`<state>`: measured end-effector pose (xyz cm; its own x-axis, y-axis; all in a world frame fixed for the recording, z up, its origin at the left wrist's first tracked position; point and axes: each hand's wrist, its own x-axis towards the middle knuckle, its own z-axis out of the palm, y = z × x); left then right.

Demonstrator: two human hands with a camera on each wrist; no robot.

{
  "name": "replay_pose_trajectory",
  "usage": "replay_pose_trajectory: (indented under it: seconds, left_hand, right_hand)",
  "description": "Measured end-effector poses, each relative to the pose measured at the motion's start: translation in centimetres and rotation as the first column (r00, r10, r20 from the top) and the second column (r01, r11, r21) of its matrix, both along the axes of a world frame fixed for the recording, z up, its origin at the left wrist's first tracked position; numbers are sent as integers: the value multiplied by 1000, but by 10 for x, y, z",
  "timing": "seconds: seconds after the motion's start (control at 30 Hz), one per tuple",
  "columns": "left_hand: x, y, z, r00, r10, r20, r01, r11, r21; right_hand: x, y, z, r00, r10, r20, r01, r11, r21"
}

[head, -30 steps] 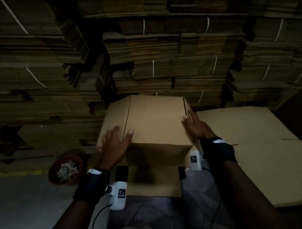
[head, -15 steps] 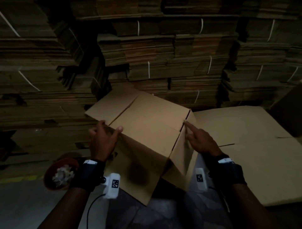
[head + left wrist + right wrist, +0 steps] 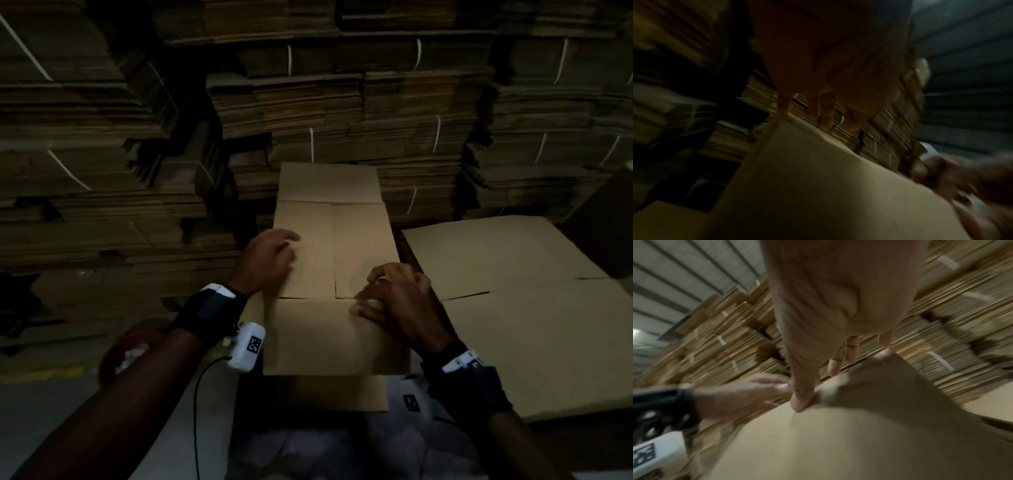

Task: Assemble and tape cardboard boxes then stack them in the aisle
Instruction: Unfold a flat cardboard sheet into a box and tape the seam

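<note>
A brown cardboard box (image 3: 363, 240) stands in front of me in the head view. Its two side flaps lie folded inward and meet at a centre seam. The far flap and the near flap (image 3: 325, 335) stick outward. My left hand (image 3: 270, 260), blurred, lies on the left side flap with its fingers (image 3: 826, 113) stretched toward the box's far edge (image 3: 818, 186). My right hand (image 3: 394, 301) is at the near right corner. Its thumb (image 3: 801, 395) presses on the cardboard (image 3: 838, 443) and the fingers reach past it.
Strapped bundles of flattened cardboard (image 3: 342, 102) form a high wall right behind the box. A pile of flat sheets (image 3: 513, 308) lies at my right. A reddish bowl of white bits (image 3: 126, 353) sits on the floor at left, near a yellow line (image 3: 51, 373).
The box was tipped to the left and turned, and now stands level with its side flaps folded in. Both hands moved from its sides onto the top.
</note>
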<state>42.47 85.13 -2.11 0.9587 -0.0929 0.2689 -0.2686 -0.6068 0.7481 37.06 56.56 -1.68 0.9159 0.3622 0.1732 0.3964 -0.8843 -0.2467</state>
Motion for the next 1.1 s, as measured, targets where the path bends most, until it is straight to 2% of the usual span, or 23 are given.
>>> replay_pose_trajectory:
  seconds: [0.03, 0.07, 0.13, 0.17, 0.2, 0.23, 0.37, 0.47, 0.57, 0.7, 0.83, 0.93, 1.0, 1.1]
  left_hand:
    - [-7, -9, 5, 994, -103, 32, 97, 982, 162]
    - [-12, -17, 8, 981, -194, 9, 180, 929, 324]
    - [-20, -31, 19, 952, -260, -161, 303, 730, 613]
    - [-23, -36, 23, 940, -255, -228, 340, 620, 707]
    - [-23, -39, 25, 934, -255, -252, 354, 544, 761]
    - [-23, -41, 27, 933, -257, -252, 352, 508, 786]
    - [-19, -37, 36, 951, -256, -171, 289, 553, 781]
    - [-19, -33, 47, 958, -263, -112, 252, 597, 761]
    - [-22, -29, 57, 962, -240, -131, 257, 632, 731]
    - [-24, -24, 62, 968, -222, -117, 237, 656, 716]
    - [-30, -7, 75, 983, -181, -27, 154, 743, 652]
    - [-36, 7, 87, 988, -139, 69, 73, 808, 584]
    - [-37, 16, 90, 981, -107, 162, -1, 833, 553]
    - [-38, 26, 94, 963, 8, 270, -157, 828, 539]
  right_hand:
    - [0, 4, 1, 1000, 21, -20, -22, 1000, -13]
    - [0, 7, 3, 998, 43, -49, -44, 999, -21]
    - [5, 10, 5, 990, 84, -116, -87, 996, -24]
    - [8, 9, 7, 984, 88, -158, -94, 995, -26]
    - [11, 8, 9, 975, 85, -204, -93, 995, -33]
    - [14, 7, 11, 967, 73, -244, -86, 996, -40]
    - [21, 5, 19, 949, 68, -307, -94, 993, -70]
    - [25, 9, 29, 911, 113, -397, -176, 976, -126]
    - [31, 25, 35, 856, 111, -505, -264, 934, -242]
    - [40, 43, 32, 842, 129, -523, -321, 900, -296]
    - [37, 35, 44, 887, 187, -422, -277, 947, -162]
    - [36, 22, 61, 951, 214, -225, -212, 977, 32]
    - [37, 10, 71, 980, 183, -82, -166, 969, 183]
    - [40, -10, 82, 986, 158, 60, -166, 969, 183]
